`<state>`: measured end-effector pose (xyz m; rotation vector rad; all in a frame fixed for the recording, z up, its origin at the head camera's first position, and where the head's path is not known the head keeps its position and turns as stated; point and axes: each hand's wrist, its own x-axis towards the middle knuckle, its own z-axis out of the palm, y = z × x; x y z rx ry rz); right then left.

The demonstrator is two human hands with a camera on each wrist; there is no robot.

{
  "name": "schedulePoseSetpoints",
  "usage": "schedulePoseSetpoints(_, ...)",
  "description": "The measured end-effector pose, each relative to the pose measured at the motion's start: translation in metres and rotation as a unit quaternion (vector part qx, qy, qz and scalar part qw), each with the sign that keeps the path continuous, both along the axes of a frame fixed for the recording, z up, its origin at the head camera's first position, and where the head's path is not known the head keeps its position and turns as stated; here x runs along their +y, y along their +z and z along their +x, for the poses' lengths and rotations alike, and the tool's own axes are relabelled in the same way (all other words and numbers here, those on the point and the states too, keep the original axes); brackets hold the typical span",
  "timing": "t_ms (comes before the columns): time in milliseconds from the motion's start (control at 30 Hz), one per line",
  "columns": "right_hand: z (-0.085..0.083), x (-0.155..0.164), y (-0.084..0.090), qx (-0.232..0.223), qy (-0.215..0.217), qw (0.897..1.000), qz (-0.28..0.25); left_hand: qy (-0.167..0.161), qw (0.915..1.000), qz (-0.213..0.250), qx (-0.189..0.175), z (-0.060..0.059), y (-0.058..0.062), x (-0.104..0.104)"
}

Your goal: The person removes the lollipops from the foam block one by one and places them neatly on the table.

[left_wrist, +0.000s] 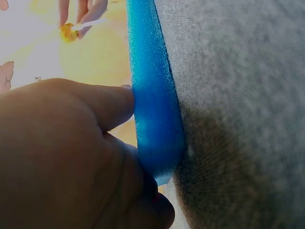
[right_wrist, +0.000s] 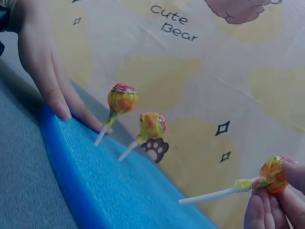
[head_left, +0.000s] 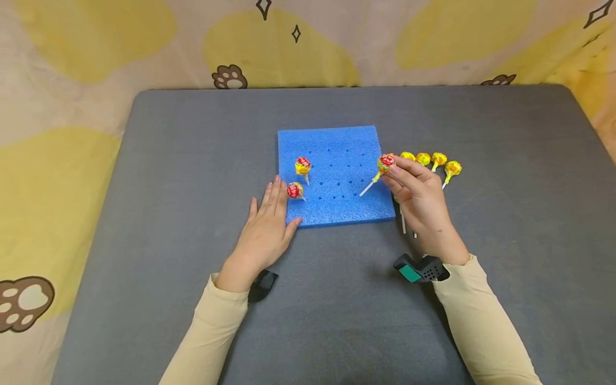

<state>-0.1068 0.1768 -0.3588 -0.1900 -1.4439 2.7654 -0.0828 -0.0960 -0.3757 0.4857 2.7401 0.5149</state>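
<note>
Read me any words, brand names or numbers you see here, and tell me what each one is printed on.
"Cute Bear": on the yellow paw-print cloth behind the table, in the right wrist view.
Red labels on the lollipop wrappers: the two lollipops stuck in the blue foam block and the one the right hand pinches show print, too small and blurred to read.
No numbers are visible.

A foam pad [head_left: 337, 176] lies mid-counter [head_left: 192, 160], with two lollipops [head_left: 302, 167] stuck in its left part. Right of the pad, more lollipops [head_left: 430, 159] lie in a row — the right hand [head_left: 418, 198] before them, the left hand [head_left: 267, 227] at the pad's near-left corner.
</note>
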Motion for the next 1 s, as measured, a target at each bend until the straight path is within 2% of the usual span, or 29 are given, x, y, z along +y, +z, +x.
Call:
schedulePoseSetpoints(233, 0.012, 0.018, 0.001, -0.012, -0.019, 1.0, -0.005, -0.004, 1.0, 0.001, 0.002, -0.001, -0.001, 0.001)
schedulePoseSetpoints(467, 0.024, 0.039, -0.001, -0.001, -0.04, 0.998, -0.044, -0.004, 1.0, 0.002, 0.001, -0.001, 0.0, 0.002)
schedulePoseSetpoints(667, 0.031, 0.058, -0.003, -0.011, -0.062, 0.995, -0.073, -0.003, 1.0, 0.002, 0.001, -0.002, 0.0, 0.001)
schedulePoseSetpoints(933, 0.033, 0.095, -0.008, -0.029, -0.032, 0.998, -0.047, -0.004, 1.0, 0.001, -0.001, -0.002, -0.001, 0.0)
schedulePoseSetpoints(1000, 0.033, 0.103, -0.011, -0.044, -0.012, 0.999, -0.021, -0.003, 1.0, 0.0, -0.002, -0.002, -0.001, 0.0)
